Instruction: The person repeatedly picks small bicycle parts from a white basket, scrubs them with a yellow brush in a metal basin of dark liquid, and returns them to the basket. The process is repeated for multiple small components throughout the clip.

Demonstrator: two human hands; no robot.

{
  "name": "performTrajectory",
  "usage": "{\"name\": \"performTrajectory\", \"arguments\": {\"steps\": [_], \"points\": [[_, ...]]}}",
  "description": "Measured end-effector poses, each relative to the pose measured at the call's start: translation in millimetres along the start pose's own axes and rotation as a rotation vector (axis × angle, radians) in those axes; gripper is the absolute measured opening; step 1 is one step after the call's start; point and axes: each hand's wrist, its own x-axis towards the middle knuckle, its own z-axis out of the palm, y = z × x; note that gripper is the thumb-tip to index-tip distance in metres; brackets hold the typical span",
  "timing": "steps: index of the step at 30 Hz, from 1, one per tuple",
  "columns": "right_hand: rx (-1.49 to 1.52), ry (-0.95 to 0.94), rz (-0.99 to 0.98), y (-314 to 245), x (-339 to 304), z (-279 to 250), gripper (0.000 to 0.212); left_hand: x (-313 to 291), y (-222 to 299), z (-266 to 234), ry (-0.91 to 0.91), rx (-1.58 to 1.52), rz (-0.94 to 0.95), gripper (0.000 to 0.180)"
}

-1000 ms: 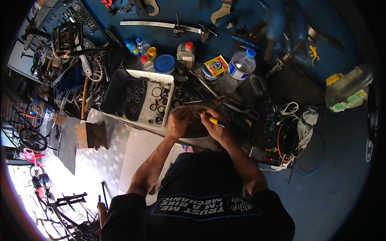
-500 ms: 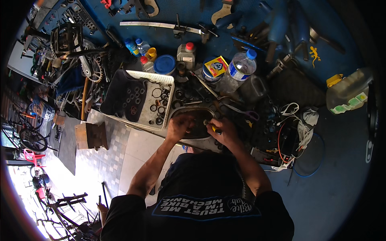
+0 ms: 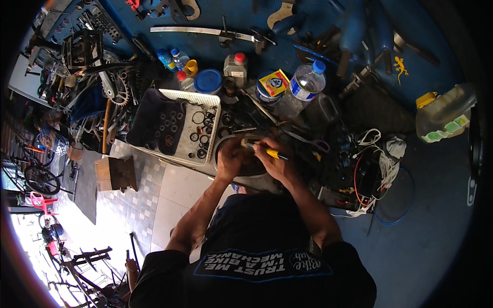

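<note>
My right hand (image 3: 277, 165) is wrapped round a small brush (image 3: 275, 153) with a yellow and black handle. The brush's pale head points left, up against the fingers of my left hand (image 3: 230, 161). Those left fingers are curled closed, and whatever they hold is hidden. Both hands are over an oval metal basin (image 3: 252, 176) with dark contents. Just left of the basin, a white plastic basket (image 3: 216, 123) holds a black liner (image 3: 149, 120) with small round parts on it, and several dark rings (image 3: 194, 137) lie beside the liner.
Behind the basin are a clear bottle (image 3: 308, 84) with a blue cap, a grey bottle (image 3: 235, 69) with a red cap and a blue-lidded tub (image 3: 208, 81). Purple-handled scissors (image 3: 319, 146) and tangled cables (image 3: 382, 159) are to the right. A cardboard box (image 3: 115, 173) is at left.
My right hand has moved left and slightly up, bringing the brush head against my left fingers. The left hand has shifted slightly right. The whole view has moved slightly.
</note>
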Motion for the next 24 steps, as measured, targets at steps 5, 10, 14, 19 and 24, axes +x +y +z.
{"name": "performTrajectory", "arguments": {"steps": [5, 10, 14, 19, 24], "points": [[-0.105, -0.045, -0.036, 4.1, -5.2, -7.5, 0.023, 6.8, 4.4, -1.4, 0.065, -0.065, -0.062, 0.032], [-0.061, -0.132, -0.109, 4.5, -2.7, -16.4, 0.023, 9.8, 2.1, -14.2, -0.056, -0.131, -0.166, 0.027], [-0.078, -0.130, -0.233, 2.7, 0.7, -19.2, 0.020, 12.6, 1.7, -24.2, -0.140, -0.067, -0.207, 0.025], [-0.210, -0.102, -0.183, 26.9, 4.7, -28.6, 0.024, 13.1, 2.8, -23.0, -0.174, -0.132, -0.250, 0.026], [-0.378, -0.124, -0.377, 32.2, -4.0, -32.1, 0.019, 14.3, -1.4, -22.9, -0.144, -0.329, -0.274, 0.029]]}}
